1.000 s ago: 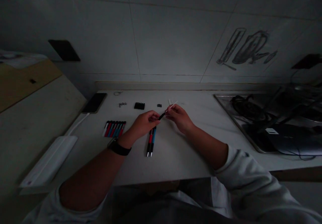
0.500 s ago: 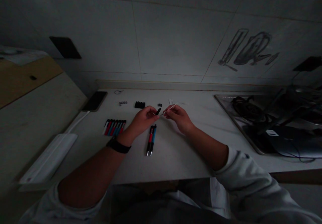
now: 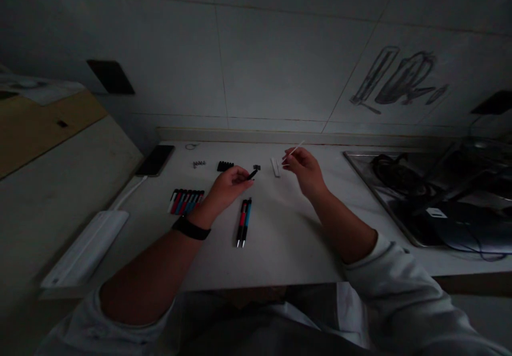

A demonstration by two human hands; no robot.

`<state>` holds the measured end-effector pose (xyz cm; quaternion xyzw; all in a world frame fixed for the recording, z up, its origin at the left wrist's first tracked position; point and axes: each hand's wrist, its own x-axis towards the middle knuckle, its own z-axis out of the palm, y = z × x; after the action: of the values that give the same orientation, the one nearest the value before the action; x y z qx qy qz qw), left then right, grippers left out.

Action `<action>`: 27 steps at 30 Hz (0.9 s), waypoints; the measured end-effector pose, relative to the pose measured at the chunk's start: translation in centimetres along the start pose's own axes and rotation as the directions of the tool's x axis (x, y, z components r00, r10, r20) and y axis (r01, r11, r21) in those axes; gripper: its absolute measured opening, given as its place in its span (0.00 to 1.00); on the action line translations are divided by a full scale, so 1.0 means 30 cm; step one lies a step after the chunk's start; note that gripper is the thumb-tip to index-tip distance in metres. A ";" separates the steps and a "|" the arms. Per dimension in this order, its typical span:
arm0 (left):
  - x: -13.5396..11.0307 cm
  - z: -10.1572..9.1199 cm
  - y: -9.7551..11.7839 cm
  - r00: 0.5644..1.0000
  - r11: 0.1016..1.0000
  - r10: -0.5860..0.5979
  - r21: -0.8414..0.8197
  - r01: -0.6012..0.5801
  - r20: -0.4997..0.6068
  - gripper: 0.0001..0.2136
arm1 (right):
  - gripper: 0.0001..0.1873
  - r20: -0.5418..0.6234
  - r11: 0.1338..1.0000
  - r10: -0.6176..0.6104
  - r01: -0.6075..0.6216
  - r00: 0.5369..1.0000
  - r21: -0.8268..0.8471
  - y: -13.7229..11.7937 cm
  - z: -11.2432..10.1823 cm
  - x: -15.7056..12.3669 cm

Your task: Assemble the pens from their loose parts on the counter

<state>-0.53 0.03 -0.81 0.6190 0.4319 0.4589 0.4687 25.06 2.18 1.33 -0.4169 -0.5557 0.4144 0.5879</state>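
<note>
- Pens [image 3: 247,221], one red and one blue, lie side by side on the desk [image 3: 288,249]; we take this pair as landmark.
- Our left hand [image 3: 228,188], beyond and left of the pens, has its grip narrowed on a black piece [image 3: 252,175].
- Our right hand [image 3: 304,170], beyond and right of the pens, pinches a thin white rod [image 3: 297,147], apart from the black piece.
- Beyond the pens, we see small dark parts [image 3: 256,167] and, toward the right, white strips [image 3: 276,168].
- Left of the pens, we note a row of coloured barrels [image 3: 186,202].
</note>
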 end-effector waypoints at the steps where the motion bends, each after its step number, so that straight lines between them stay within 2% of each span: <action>1: 0.002 -0.003 0.002 1.000 1.000 0.001 -0.023 -0.001 -0.027 0.14 | 0.17 -0.035 0.996 -0.047 0.044 0.998 -0.083 -0.014 -0.030 0.040; 3: 0.007 -0.008 0.002 0.997 0.997 -0.002 -0.075 -0.004 -0.079 0.15 | 0.19 -0.056 0.969 -0.079 0.063 0.995 -0.241 -0.037 -0.080 0.119; 6: 0.013 -0.018 -0.003 0.991 0.989 -0.009 -0.145 -0.010 -0.131 0.17 | 0.21 -0.056 0.880 -0.046 0.014 0.997 -0.475 -0.041 -0.113 0.210; 11: 0.012 -0.025 -0.005 0.988 0.979 -0.018 -0.201 -0.014 -0.154 0.16 | 0.15 -0.040 0.559 0.097 -0.088 0.994 -0.824 0.048 -0.079 0.250; 14: 0.007 -0.017 0.006 0.986 0.970 -0.025 -0.241 -0.016 -0.167 0.15 | 0.15 -0.007 0.384 0.175 -0.075 0.984 -0.920 0.123 -0.062 0.242; 17: 0.002 -0.007 0.019 0.987 0.968 -0.037 -0.251 -0.004 -0.158 0.15 | 0.17 0.009 0.266 0.254 -0.061 0.967 -0.962 0.178 -0.061 0.240; 20: -0.003 -0.003 0.029 0.988 0.968 -0.045 -0.250 0.007 -0.146 0.15 | 0.18 0.034 0.204 0.311 -0.032 0.950 -0.979 0.204 -0.063 0.245; 27: -0.006 -0.007 0.036 0.988 0.970 -0.048 -0.243 0.012 -0.143 0.15 | 0.17 0.055 0.176 0.324 -0.003 0.945 -0.984 0.211 -0.052 0.246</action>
<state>-0.65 -0.30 0.25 0.5149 0.4158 0.5456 0.5141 26.76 11.09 -2.46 -0.6948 -0.7119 0.0783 0.0658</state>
